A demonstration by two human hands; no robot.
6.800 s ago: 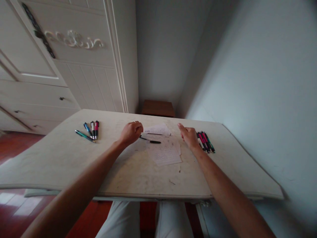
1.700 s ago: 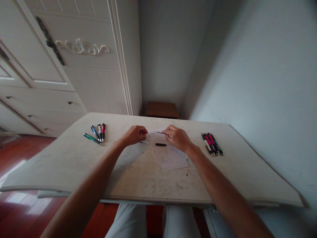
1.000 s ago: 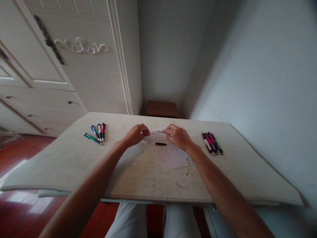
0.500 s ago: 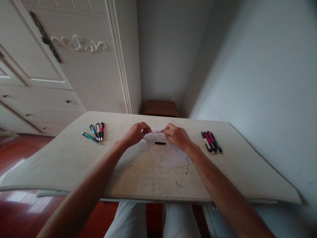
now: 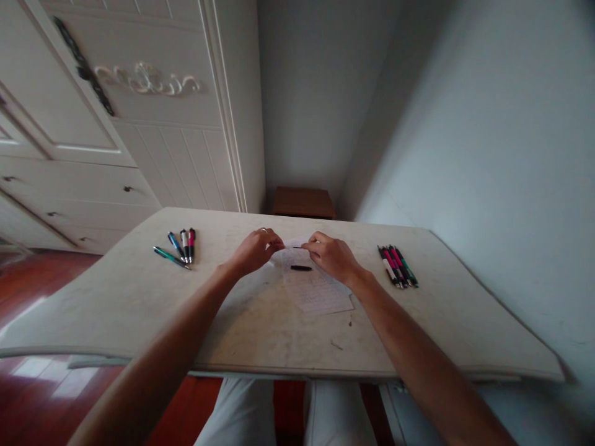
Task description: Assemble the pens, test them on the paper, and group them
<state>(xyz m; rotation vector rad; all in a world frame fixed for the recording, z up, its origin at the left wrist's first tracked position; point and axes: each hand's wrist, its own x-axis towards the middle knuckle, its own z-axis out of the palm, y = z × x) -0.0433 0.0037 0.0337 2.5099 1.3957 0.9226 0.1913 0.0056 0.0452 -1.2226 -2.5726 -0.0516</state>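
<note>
Over the far end of a written-on paper sheet (image 5: 320, 296), both hands face each other with fingertips pinched. My right hand (image 5: 332, 254) is closed on a thin dark rod (image 5: 298, 248), which looks like a pen refill and points toward the left hand. My left hand (image 5: 258, 249), with a ring on one finger, is closed too; whatever sits between its fingertips is too small to make out. Just nearer than the fingertips, a short black pen barrel (image 5: 301, 268) lies crosswise on the paper, touched by neither hand.
On the left of the white table (image 5: 260, 341) lie several pens (image 5: 188, 246), with a green pen (image 5: 171, 257) angled beside them. Several more pens (image 5: 397, 266) lie side by side at the right. A white cabinet (image 5: 186, 155) stands behind left, a wall (image 5: 502, 155) at right.
</note>
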